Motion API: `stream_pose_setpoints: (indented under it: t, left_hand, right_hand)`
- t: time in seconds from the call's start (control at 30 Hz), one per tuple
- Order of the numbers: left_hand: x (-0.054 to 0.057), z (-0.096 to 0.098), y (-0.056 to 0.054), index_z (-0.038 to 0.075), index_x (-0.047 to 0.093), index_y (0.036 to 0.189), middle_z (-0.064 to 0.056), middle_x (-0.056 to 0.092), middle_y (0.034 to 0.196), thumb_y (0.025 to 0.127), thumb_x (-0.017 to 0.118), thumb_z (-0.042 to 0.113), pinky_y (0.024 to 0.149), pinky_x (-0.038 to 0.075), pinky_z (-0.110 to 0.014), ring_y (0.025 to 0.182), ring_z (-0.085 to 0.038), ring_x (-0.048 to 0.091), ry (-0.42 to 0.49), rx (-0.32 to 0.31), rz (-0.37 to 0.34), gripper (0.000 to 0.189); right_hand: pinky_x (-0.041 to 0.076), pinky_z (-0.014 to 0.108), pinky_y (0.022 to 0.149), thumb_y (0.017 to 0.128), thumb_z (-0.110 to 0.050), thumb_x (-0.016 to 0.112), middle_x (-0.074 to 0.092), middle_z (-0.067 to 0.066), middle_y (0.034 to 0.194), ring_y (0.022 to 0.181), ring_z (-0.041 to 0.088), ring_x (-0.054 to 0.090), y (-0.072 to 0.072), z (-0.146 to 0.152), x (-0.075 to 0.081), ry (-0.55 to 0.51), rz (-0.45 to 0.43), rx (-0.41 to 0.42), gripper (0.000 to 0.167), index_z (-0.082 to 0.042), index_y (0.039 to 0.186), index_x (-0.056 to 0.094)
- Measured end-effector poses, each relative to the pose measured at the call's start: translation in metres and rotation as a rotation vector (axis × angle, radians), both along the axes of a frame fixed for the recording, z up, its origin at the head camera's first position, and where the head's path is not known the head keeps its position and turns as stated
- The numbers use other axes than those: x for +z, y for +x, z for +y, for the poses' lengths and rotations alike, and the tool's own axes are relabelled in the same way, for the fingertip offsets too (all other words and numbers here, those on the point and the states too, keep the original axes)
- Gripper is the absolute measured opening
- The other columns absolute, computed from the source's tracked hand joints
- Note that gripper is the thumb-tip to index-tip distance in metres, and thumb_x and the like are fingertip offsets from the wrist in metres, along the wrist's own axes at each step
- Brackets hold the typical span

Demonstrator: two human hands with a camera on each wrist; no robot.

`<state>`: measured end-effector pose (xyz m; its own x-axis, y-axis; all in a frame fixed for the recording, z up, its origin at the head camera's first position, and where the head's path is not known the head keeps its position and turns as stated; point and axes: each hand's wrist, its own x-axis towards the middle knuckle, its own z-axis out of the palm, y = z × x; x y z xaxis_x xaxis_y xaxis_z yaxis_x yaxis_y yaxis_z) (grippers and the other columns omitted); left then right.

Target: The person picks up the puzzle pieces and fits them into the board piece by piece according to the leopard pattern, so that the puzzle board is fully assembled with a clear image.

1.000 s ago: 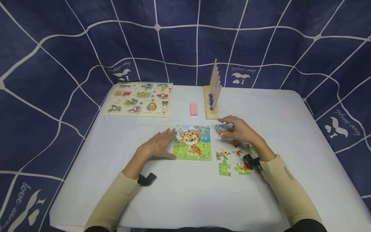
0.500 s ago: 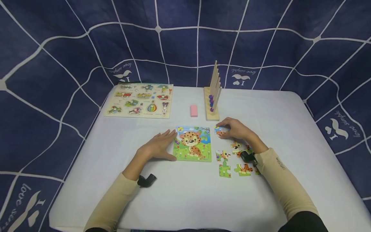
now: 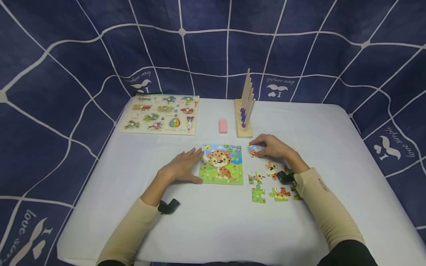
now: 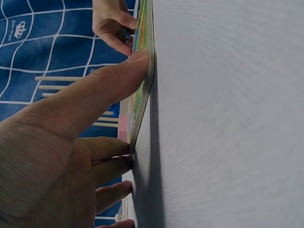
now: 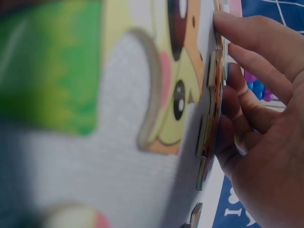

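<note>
A square leopard puzzle board lies flat on the white table. Along its left edge my left hand rests with fingers spread, and in the left wrist view the thumb touches the board's rim. To the right of the board my right hand pinches puzzle pieces bearing blue sky and spotted fur, mostly covered by the hand. The right wrist view has the fingers bent about a flat row of joined pieces. Nearer me lie loose pieces, among them a leopard-face piece and a green corner piece.
A vehicle peg puzzle board lies at the back left. Behind the leopard board are a pink block and a wooden stand with upright rods and purple and blue beads. Blue cloth hangs around the table.
My right hand has moved slightly left and closed its fingers on the pieces at the upper right. The left hand has stayed at the board's edge.
</note>
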<state>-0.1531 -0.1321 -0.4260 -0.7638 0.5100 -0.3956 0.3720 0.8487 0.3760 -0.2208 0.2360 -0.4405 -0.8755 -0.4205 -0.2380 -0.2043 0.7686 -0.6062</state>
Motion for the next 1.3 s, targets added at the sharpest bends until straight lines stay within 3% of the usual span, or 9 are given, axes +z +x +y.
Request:
stream_pose_setpoints:
  t: [0.27, 0.47, 0.7, 1.03, 1.3]
  left_hand:
    - [0.000, -0.002, 0.000, 0.011, 0.018, 0.156, -0.004, 0.008, 0.165, 0.075, 0.077, 0.055, 0.123, 0.009, -0.051, 0.154, -0.027, 0.006, -0.007, 0.004, 0.002, 0.110]
    - [-0.001, -0.002, -0.001, 0.012, 0.017, 0.157, -0.004, 0.008, 0.165, 0.075, 0.076, 0.056, 0.124, 0.009, -0.051, 0.154, -0.026, 0.006, -0.009, 0.003, 0.004, 0.110]
    - [0.001, -0.002, -0.001, 0.012, 0.017, 0.157, -0.004, 0.008, 0.165, 0.075, 0.077, 0.055, 0.123, 0.008, -0.051, 0.154, -0.026, 0.006, -0.011, 0.005, -0.002, 0.110]
    - [0.000, -0.001, 0.000, 0.012, 0.018, 0.157, -0.004, 0.009, 0.165, 0.075, 0.076, 0.057, 0.123, 0.009, -0.052, 0.154, -0.026, 0.006, -0.008, -0.011, -0.001, 0.110]
    - [0.000, 0.000, 0.000, 0.012, 0.017, 0.157, -0.004, 0.008, 0.165, 0.075, 0.076, 0.057, 0.123, 0.009, -0.052, 0.154, -0.026, 0.006, -0.016, -0.012, -0.004, 0.110]
  right_hand:
    - [0.042, 0.051, 0.107, 0.080, -0.019, 0.079, 0.062, 0.011, 0.124, 0.118, 0.030, 0.056, 0.000, 0.001, -0.002, -0.034, 0.030, 0.000, 0.045, -0.012, 0.123, 0.068]
    - [0.047, 0.047, 0.097, 0.079, -0.021, 0.080, 0.064, 0.009, 0.120, 0.109, 0.026, 0.058, 0.002, -0.008, 0.010, -0.063, 0.090, 0.052, 0.043, -0.012, 0.120, 0.070]
    - [0.051, 0.044, 0.089, 0.078, -0.016, 0.079, 0.066, 0.009, 0.114, 0.105, 0.024, 0.059, 0.003, -0.046, 0.021, -0.107, 0.153, 0.194, 0.042, -0.009, 0.119, 0.070]
    - [0.051, 0.039, 0.092, 0.079, -0.018, 0.079, 0.067, 0.009, 0.111, 0.101, 0.021, 0.060, -0.003, -0.104, 0.009, -0.095, 0.172, 0.339, 0.043, -0.007, 0.119, 0.070]
    - [0.050, 0.038, 0.095, 0.081, -0.019, 0.079, 0.067, 0.007, 0.113, 0.106, 0.021, 0.061, -0.008, -0.131, 0.003, -0.105, 0.174, 0.390, 0.039, -0.007, 0.117, 0.071]
